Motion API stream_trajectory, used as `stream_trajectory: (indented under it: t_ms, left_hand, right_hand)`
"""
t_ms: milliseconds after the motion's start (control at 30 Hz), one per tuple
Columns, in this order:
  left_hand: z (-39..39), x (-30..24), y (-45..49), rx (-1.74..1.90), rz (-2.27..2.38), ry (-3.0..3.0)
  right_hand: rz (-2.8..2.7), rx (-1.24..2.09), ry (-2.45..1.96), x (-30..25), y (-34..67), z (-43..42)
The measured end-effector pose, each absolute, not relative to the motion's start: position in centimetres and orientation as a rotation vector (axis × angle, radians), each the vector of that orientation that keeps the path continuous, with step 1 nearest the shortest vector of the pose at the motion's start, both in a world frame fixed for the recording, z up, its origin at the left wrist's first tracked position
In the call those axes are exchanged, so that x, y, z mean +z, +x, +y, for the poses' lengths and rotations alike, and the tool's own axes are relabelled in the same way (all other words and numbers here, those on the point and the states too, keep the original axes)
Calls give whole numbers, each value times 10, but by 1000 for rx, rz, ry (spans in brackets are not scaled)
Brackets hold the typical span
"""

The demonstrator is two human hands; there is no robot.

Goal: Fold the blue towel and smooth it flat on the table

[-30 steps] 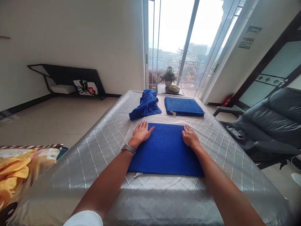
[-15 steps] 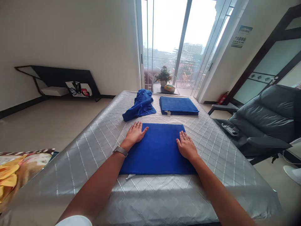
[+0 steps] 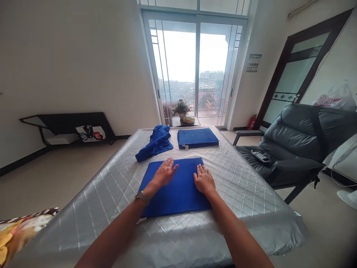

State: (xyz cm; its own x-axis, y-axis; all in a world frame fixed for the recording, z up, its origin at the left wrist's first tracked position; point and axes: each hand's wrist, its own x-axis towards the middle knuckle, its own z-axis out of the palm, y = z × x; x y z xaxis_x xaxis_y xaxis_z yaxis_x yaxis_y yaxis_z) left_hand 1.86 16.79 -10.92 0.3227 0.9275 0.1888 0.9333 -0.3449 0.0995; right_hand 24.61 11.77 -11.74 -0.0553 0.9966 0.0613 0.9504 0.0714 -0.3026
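Observation:
A blue towel (image 3: 181,190), folded into a flat rectangle, lies in front of me on the silver quilted cover (image 3: 111,186). My left hand (image 3: 165,172) is over its upper left part, fingers stretched out; whether it touches the cloth I cannot tell. Along the right edge of the towel rests my right hand (image 3: 205,179), flat with fingers extended. Neither hand grips anything. Farther back, a crumpled blue towel (image 3: 156,143) lies on the left, and a neat stack of folded blue towels (image 3: 198,137) with white tags sits on the right.
A dark grey recliner (image 3: 295,137) holding a white device (image 3: 262,156) stands to the right. Beyond the far edge, a small table carries a potted plant (image 3: 181,108) and a yellow packet (image 3: 189,120). Patterned fabric (image 3: 25,230) shows at lower left.
My left hand has moved inward from the towel's left edge to over its surface. My right hand stays by the right edge. The camera view has tilted up and turned right.

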Motion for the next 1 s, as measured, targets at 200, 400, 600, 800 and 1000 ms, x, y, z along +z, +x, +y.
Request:
stream_trajectory:
  t_ms: [200, 400, 600, 800, 1000]
  left_hand:
    - [168, -110, 137, -296, -1492, -2829]
    - [187, -124, 123, -251, -1746, -2705]
    - [188, -128, 16, -177, -2045, -2451]
    - [182, -128, -59, -154, -2276, -2213]
    - [185, -135, -60, -195, -2258, -2197]
  right_hand:
    - [-2164, 239, -1920, -114, 250, 113]
    - [-2132, 259, -1930, -114, 249, 115]
    - [-2094, 263, -1935, -116, 247, 117]
    - [-2115, 265, -1967, -115, 247, 117]
    - [-2157, 227, -2016, -115, 247, 119]
